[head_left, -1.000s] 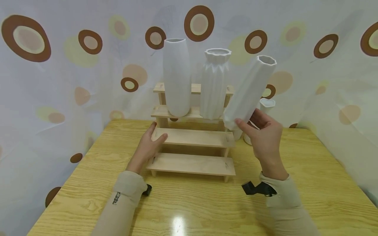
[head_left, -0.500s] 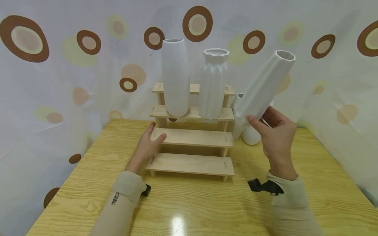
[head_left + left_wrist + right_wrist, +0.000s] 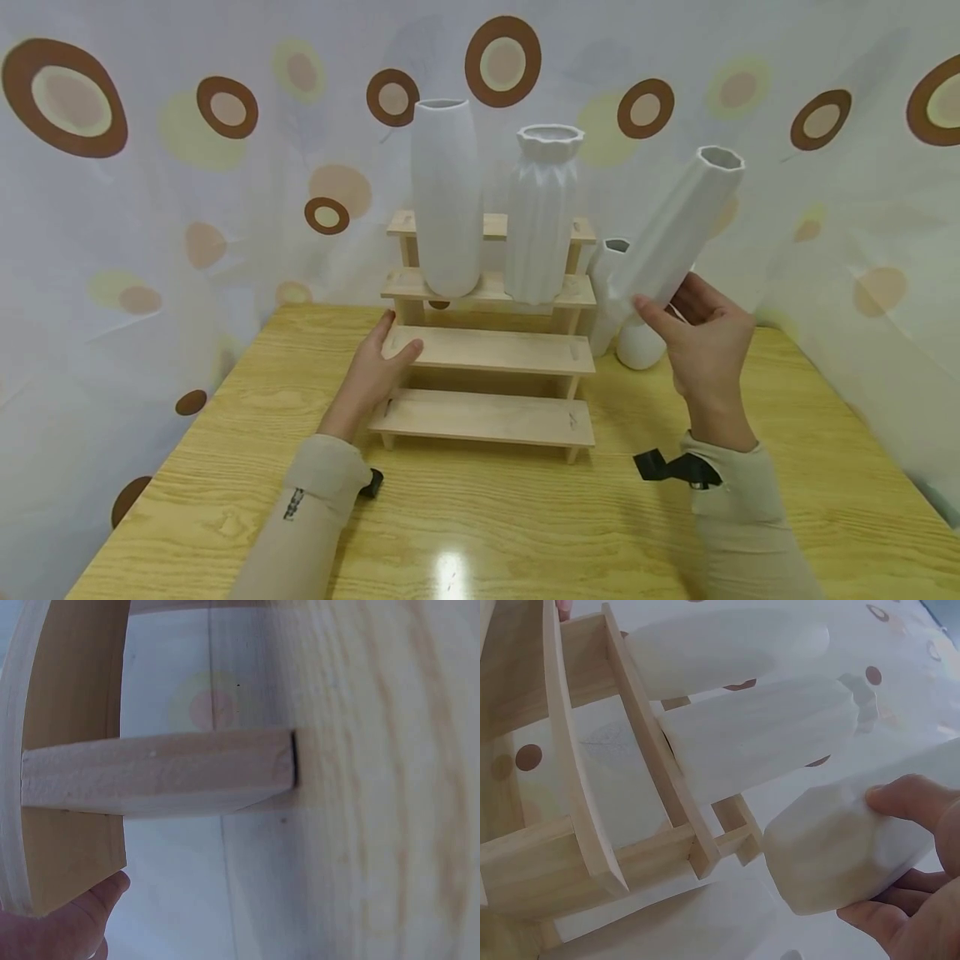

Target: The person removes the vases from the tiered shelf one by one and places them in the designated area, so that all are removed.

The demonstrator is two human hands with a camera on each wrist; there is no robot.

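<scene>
Table (image 3: 540, 517) backed by patterned backdrop (image 3: 300, 42); stepped stand (image 3: 495, 348) gripped by left hand (image 3: 372, 362), apparently for steadiness; tilted vase (image 3: 678, 229) pinched low by right hand (image 3: 708, 343), likely for base control.

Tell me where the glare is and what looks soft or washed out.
Head view: white glare on the table, bottom edge near the middle; the lower end of the held vase blends into the vase behind. Left wrist view: the close wood on the right looks soft. Right wrist view: hazy and low in contrast, the ridged vase close in tone to the backdrop.
</scene>
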